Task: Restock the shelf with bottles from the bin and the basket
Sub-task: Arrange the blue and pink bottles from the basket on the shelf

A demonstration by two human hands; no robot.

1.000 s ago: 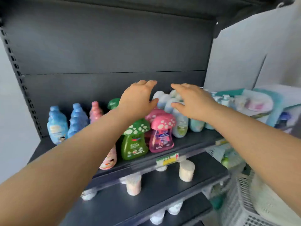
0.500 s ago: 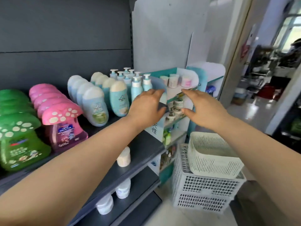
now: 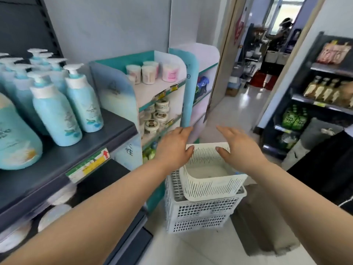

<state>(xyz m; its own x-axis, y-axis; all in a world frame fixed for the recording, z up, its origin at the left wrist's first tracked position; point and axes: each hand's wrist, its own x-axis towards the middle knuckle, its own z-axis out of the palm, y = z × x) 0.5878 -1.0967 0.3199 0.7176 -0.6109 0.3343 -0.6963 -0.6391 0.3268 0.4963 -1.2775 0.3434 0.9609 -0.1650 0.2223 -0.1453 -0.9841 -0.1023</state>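
A cream slotted basket (image 3: 212, 186) sits on top of a larger white perforated bin (image 3: 202, 213) on the floor, right of the dark shelf (image 3: 63, 165). My left hand (image 3: 172, 148) and my right hand (image 3: 238, 148) hover above the basket with straight fingers, holding nothing. The left hand is over the basket's left rim and the right hand over its far right corner. Blue pump bottles (image 3: 55, 109) stand on the shelf at the left. The basket's inside looks pale; I cannot tell what lies in it.
A small teal and white display rack (image 3: 158, 96) with jars stands between the shelf and the basket. A dark rack (image 3: 324, 96) with bottles is at the right. A doorway (image 3: 254, 64) opens ahead onto a bright floor. A grey object (image 3: 267, 222) lies right of the bin.
The view has swung right, from the mushroom-shaped bottles on the shelf to the basket and bin. Both hands have left the shelf and come down over the basket.
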